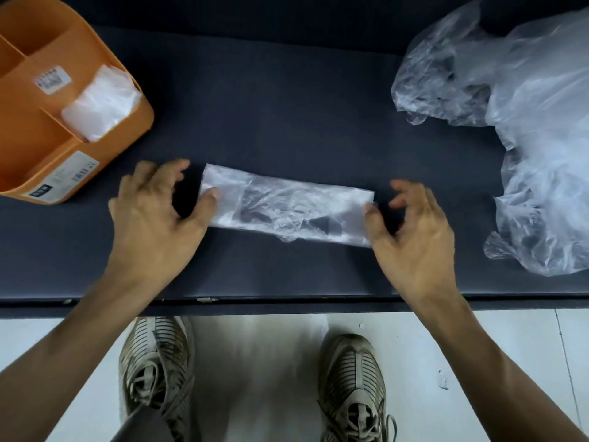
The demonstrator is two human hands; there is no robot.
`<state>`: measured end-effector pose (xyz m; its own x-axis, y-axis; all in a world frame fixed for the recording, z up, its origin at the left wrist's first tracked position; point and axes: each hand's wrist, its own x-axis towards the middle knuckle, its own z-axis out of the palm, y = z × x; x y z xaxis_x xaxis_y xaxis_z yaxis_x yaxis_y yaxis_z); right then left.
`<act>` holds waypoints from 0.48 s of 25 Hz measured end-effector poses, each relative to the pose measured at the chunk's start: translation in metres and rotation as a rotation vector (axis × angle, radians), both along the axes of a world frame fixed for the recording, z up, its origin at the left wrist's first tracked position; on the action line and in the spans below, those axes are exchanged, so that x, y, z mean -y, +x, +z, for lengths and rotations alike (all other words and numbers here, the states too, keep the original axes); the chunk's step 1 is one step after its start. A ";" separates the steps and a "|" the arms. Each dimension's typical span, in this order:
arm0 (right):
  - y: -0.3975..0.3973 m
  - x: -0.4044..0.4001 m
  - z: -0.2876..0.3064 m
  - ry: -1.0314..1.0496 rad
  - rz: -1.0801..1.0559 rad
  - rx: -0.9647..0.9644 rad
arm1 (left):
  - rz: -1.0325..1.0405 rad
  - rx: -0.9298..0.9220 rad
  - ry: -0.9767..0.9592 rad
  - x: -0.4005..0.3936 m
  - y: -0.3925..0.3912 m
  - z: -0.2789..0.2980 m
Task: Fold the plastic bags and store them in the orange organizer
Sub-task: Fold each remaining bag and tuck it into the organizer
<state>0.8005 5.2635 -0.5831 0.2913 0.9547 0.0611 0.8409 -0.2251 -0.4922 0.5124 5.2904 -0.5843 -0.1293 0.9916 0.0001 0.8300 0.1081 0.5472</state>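
A view from above looks down on a dark table (287, 90). At its middle lies a clear plastic bag (287, 205), folded into a long flat strip running left to right. The left hand (156, 215) sits at the strip's left end, fingers loosely spread and curved, its thumb tip touching the plastic. The right hand (414, 231) sits at the right end, fingers likewise spread and curved, its thumb at the strip's edge; neither hand grips the bag. At the far left stands the orange organizer (38, 132), divided into compartments, with a folded bag (100, 103) tucked upright in one near its right wall. At the far right lies a loose heap of crumpled clear bags (526, 122). Below the table's edge, two worn sneakers (353, 387) stand on a pale floor.
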 end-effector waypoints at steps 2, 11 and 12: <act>-0.001 -0.001 -0.002 -0.125 0.008 0.040 | 0.023 -0.115 -0.104 -0.003 0.003 -0.001; 0.000 -0.010 0.019 -0.312 -0.035 -0.498 | 0.046 0.403 -0.138 0.002 0.008 0.006; 0.000 -0.010 0.022 -0.313 -0.033 -0.482 | 0.037 0.413 -0.133 0.002 0.009 0.008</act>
